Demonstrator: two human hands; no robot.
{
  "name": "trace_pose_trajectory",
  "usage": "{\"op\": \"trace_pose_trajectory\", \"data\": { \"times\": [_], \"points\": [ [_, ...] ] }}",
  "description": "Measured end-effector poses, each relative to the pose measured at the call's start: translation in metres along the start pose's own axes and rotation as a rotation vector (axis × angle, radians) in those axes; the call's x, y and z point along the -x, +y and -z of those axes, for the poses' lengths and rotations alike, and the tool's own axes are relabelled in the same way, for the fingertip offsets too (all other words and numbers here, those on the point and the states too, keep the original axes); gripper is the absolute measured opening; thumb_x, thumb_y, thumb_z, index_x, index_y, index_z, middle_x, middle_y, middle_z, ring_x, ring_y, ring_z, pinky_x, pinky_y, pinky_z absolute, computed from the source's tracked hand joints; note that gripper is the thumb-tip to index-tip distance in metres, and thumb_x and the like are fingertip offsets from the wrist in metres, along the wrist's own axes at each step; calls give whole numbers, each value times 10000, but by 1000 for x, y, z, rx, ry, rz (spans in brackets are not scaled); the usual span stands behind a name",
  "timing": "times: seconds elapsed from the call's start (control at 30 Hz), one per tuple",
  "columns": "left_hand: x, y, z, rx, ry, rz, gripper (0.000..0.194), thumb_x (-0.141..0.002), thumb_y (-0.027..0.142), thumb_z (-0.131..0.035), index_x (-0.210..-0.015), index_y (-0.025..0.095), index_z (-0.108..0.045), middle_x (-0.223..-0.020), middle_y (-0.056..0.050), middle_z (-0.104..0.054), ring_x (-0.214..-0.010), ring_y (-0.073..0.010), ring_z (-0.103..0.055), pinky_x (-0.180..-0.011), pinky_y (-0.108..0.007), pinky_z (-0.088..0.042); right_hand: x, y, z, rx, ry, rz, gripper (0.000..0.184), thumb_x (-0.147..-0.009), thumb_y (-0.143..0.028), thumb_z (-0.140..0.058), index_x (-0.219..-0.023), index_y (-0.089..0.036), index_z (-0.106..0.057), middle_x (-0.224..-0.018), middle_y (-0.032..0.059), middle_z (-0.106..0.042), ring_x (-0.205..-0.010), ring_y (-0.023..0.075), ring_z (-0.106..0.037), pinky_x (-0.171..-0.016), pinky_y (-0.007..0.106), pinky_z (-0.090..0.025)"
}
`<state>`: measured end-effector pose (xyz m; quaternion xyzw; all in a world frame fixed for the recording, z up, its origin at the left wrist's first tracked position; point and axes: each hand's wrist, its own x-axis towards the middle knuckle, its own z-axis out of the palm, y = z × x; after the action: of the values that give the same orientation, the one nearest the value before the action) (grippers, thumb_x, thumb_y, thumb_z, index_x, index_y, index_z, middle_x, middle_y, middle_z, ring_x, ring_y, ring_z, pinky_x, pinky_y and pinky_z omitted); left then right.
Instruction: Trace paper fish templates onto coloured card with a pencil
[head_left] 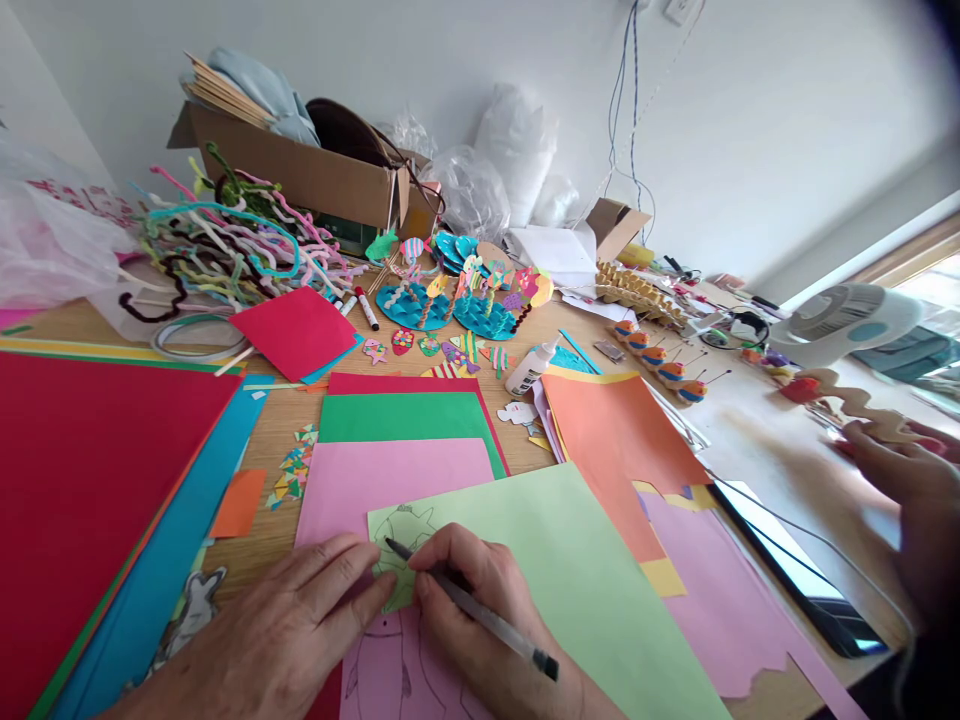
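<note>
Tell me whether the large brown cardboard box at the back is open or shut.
Open: crumpled pale blue cloth rises above the box's rim.

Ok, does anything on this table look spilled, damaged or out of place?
Nothing looks spilled. The pink paper sheet at the lower right has a ragged lower edge, as if cut into. Small multicoloured paper scraps lie loose left of the dark green paper sheet.
</note>
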<state>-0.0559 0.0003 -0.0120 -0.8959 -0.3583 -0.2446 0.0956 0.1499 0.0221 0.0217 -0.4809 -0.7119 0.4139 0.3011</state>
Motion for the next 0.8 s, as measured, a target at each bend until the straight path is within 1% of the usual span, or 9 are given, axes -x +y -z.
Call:
{"op": "trace_pose_trajectory", "data": {
  "times": [0.07,0.13,0.23,0.4,0.5,0.63,0.8],
  "points": [
    [0,-1,0,-8,-7,-1,470,-814,84,-391,-1188,252,-622,-1130,9,-679,-1046,-160,-599,-904,-234,-491,0,-1,0,-6,-4,-8,110,-741,-151,-449,-734,-194,-550,-547,-54,-486,-490,88,-438,-494,182,-363],
    [3,-3,-2,-15,-44,-21,455,-824,124,-429,-1223,249,-606,-1167,2,-668,-1067,-172,-591,-920,-238,-488,-1,-1,1,-8,-3,-10,108,-741,-153,-451,-731,-194,-550,-548,-52,-490,-493,89,-442,-496,182,-368],
    [8,-5,-3,-26,-86,-51,492,-819,146,-454,-1289,242,-566,-1230,-8,-639,-1110,-181,-573,-932,-242,-487,-1,-1,1,-8,6,3,105,-740,-159,-455,-726,-197,-552,-547,-51,-499,-489,89,-448,-499,180,-375],
    [10,-4,-3,-12,-64,-24,494,-804,128,-425,-1254,252,-587,-1191,-6,-652,-1090,-179,-581,-930,-253,-493,0,0,0,3,4,-3,118,-733,-149,-448,-727,-197,-556,-546,-51,-505,-489,87,-449,-495,178,-368],
    [8,-4,-3,-31,-67,-37,523,-790,103,-419,-1266,250,-580,-1203,-8,-648,-1099,-178,-575,-936,-247,-489,-1,-1,0,2,5,0,122,-726,-149,-445,-725,-193,-559,-548,-50,-507,-490,86,-449,-492,178,-362],
    [5,-4,-2,-33,-52,-28,505,-790,96,-412,-1233,249,-599,-1169,-4,-665,-1075,-174,-591,-918,-245,-503,-1,0,0,0,2,-1,123,-732,-150,-443,-726,-195,-558,-550,-48,-511,-493,88,-457,-493,179,-365],
    [5,-4,-1,-37,-59,-39,554,-778,58,-394,-1260,257,-582,-1191,3,-658,-1085,-166,-598,-896,-247,-520,-1,1,-1,6,11,8,120,-734,-157,-449,-729,-192,-563,-552,-45,-516,-490,89,-456,-499,183,-370]
  ]
}}
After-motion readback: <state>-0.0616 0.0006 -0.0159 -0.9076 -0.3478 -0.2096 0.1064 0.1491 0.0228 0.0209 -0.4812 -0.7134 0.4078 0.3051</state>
